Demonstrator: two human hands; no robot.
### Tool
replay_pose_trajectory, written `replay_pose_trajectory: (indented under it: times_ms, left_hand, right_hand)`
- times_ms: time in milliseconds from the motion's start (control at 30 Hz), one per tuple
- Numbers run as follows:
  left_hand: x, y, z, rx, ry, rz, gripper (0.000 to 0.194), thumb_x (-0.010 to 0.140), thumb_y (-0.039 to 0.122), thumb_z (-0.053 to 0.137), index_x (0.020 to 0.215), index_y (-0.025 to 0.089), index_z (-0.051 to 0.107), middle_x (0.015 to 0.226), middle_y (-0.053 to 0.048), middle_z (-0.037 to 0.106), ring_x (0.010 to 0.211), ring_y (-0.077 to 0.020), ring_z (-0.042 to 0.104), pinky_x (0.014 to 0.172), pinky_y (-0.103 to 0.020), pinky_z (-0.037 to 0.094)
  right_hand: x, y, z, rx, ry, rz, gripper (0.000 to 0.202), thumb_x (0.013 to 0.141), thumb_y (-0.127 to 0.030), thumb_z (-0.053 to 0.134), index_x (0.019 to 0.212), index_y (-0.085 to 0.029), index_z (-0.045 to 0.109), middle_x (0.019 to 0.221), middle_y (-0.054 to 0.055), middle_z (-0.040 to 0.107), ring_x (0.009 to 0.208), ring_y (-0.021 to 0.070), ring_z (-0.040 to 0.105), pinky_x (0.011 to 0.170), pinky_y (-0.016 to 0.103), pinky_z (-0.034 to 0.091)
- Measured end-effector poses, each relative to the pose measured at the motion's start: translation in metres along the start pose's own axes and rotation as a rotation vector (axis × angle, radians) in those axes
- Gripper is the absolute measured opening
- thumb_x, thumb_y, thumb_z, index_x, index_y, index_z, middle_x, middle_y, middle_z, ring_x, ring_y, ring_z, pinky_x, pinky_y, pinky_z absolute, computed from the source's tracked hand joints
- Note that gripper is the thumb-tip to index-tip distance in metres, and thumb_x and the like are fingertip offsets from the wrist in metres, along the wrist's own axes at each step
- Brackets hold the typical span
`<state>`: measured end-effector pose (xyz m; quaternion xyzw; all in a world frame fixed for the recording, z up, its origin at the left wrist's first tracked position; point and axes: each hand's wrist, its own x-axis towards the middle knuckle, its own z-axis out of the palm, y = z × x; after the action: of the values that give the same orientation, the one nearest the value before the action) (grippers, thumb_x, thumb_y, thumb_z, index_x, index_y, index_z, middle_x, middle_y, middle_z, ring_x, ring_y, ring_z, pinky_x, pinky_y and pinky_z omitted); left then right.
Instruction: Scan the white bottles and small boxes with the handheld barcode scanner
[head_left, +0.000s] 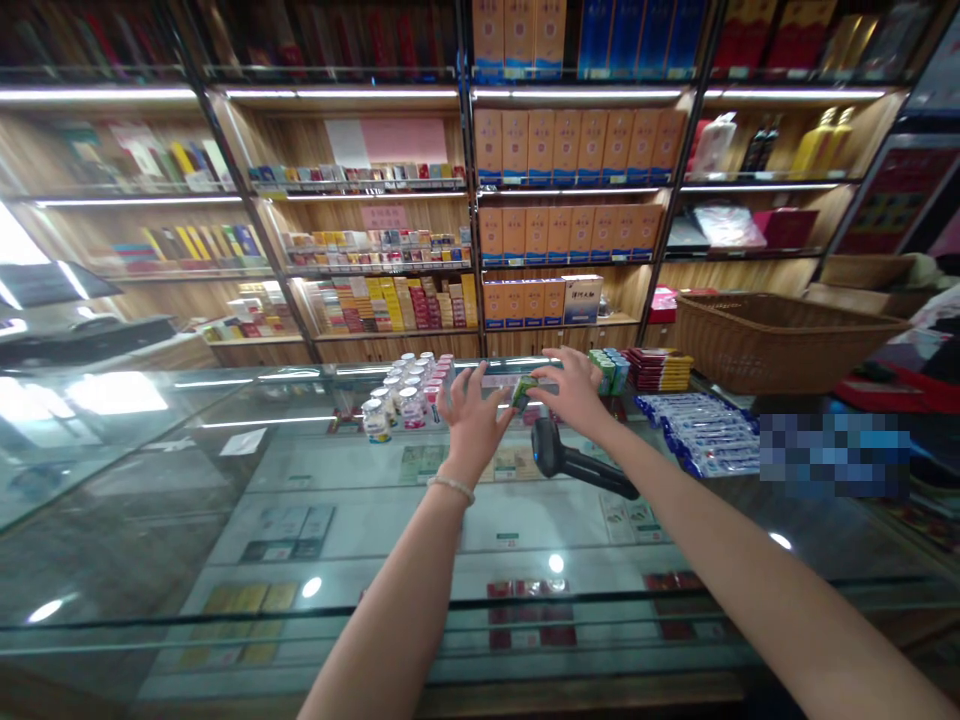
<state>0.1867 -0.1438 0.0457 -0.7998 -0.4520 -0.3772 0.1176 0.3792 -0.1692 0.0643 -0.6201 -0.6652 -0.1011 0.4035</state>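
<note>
Over the glass counter (420, 500), both hands meet at a small green box (523, 392) with dark markings. My right hand (576, 392) pinches its right side between thumb and fingers. From the left, my left hand (474, 415) has its thumb at the box's lower edge, the other fingers raised; a pale bracelet circles the wrist. Just below my right hand lies a black barcode scanner (551, 450). Rows of small white and pink bottles (411, 400) stand left of my left hand. Green and blue packs (611, 370) sit beyond my right hand, partly hidden by it.
To the right are stacked red and yellow packets (660, 370), a row of blue and white wrapped packets (709, 432) and a wicker basket (780, 340). Flat packs lie under the glass. Behind the counter rise lit shelves with tan boxes (577, 143) and cigarette packs (397, 305).
</note>
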Motion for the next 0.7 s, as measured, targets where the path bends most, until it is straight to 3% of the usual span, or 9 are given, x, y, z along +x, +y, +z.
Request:
replay_pose_trajectory:
  times_ms: [133,300,700]
  left_hand:
    - [0.014,-0.006,-0.016,0.029,0.012,-0.004,0.034,0.083,0.035,0.078,0.117,0.035,0.074,0.165,-0.007,0.042,0.152,-0.0374,0.033,0.122,-0.068,0.014]
    - [0.027,-0.024,-0.028,0.059,0.011,0.026,0.027,0.082,0.030,0.078,0.109,0.032,0.075,0.165,-0.005,0.041,0.153,-0.0370,0.031,0.124,-0.068,0.008]
    - [0.017,-0.065,-0.031,0.072,-0.060,0.087,0.017,0.084,0.028,0.076,0.100,0.032,0.076,0.163,-0.004,0.045,0.154,-0.0352,0.031,0.125,-0.068,0.007]
  right_hand:
    - [0.011,-0.018,0.003,-0.066,-0.060,-0.006,0.018,0.091,-0.042,0.071,0.101,-0.030,0.080,0.150,0.006,0.055,0.144,0.0355,0.034,0.114,0.060,0.024]
    - [0.020,-0.035,0.013,-0.100,-0.121,-0.061,0.019,0.091,-0.042,0.072,0.103,-0.029,0.080,0.150,0.008,0.055,0.145,0.0344,0.034,0.113,0.057,0.025]
    - [0.022,-0.057,0.057,-0.093,-0.216,-0.080,0.018,0.091,-0.043,0.072,0.101,-0.031,0.080,0.149,0.008,0.057,0.143,0.0354,0.036,0.110,0.060,0.029]
